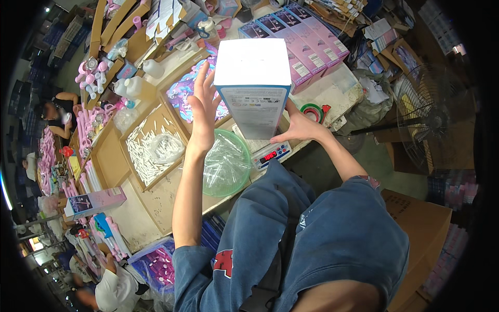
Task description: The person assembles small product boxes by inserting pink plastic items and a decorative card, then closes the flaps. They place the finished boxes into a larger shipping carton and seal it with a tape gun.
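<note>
A tall carton (253,105) with a white top and blue trim stands upright before me on a digital scale (269,155), whose red display is lit. My left hand (203,111) is raised along the carton's left side, fingers spread, holding nothing. At the carton's lower right is my right hand (302,124). Its thumb reaches across the front bottom corner, and its fingers are partly hidden behind the side; how firmly they press cannot be seen. Left of the scale, a green round basket (250,165) contains clear plastic pieces (224,167).
Cardboard trays hold white sticks (144,156) and patterned purple-blue packs (181,95). Pink-purple boxes (312,54) stand behind the carton. Green tape (312,111) lies to the right, near a floor fan (432,117). Co-workers (117,288) sit at the left. A large carton (421,230) stands beside me.
</note>
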Tool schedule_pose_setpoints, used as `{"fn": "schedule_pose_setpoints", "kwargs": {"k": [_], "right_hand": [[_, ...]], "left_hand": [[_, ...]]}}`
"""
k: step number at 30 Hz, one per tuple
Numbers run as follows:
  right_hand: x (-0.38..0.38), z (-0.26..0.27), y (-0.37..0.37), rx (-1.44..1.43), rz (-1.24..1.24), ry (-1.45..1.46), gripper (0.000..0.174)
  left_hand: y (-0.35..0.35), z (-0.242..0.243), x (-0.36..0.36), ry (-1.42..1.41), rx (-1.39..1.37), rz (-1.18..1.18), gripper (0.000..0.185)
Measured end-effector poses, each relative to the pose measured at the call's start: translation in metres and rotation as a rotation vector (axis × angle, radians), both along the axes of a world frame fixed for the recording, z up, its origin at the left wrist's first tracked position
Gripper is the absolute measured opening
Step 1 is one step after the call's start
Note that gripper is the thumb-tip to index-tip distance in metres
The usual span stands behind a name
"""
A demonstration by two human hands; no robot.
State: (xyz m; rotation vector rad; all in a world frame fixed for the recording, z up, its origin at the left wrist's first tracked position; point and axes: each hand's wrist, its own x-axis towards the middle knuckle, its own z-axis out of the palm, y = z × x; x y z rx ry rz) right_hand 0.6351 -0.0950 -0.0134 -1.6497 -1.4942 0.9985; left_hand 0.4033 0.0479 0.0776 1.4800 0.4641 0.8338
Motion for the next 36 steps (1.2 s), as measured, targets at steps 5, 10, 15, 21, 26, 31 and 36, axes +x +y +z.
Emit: {"fn": "schedule_pose_setpoints", "kwargs": {"k": [5, 10, 15, 21, 26, 31, 36], "right_hand": [[0.003, 0.003, 0.009, 0.074, -0.018, 0.044, 0.147], [0.008, 0.007, -0.004, 0.132, 0.058, -0.018, 0.15], [0.007, 0.012, -0.016, 0.056, 0.089, -0.147, 0.153], [0.009, 0.025, -0.015, -0.069, 0.074, -0.172, 0.153], [0.0, 0.022, -0.018, -0.138, 0.024, -0.168, 0.153], [-0.012, 0.019, -0.024, -0.213, 0.008, -0.057, 0.148], [-0.011, 0.014, -0.024, -0.283, -0.018, -0.131, 0.133]], "left_hand": [[0.008, -0.006, 0.009, 0.005, -0.029, 0.042, 0.108], [0.013, -0.012, -0.005, 0.001, -0.039, 0.101, 0.106], [0.009, -0.023, -0.021, 0.031, -0.075, 0.12, 0.105], [-0.013, -0.048, -0.069, 0.028, -0.198, 0.182, 0.103], [-0.065, -0.095, -0.129, 0.037, -0.401, 0.286, 0.096], [-0.141, -0.142, -0.182, 0.078, -0.623, 0.391, 0.09], [-0.186, -0.163, -0.213, 0.086, -0.787, 0.406, 0.088]]}}
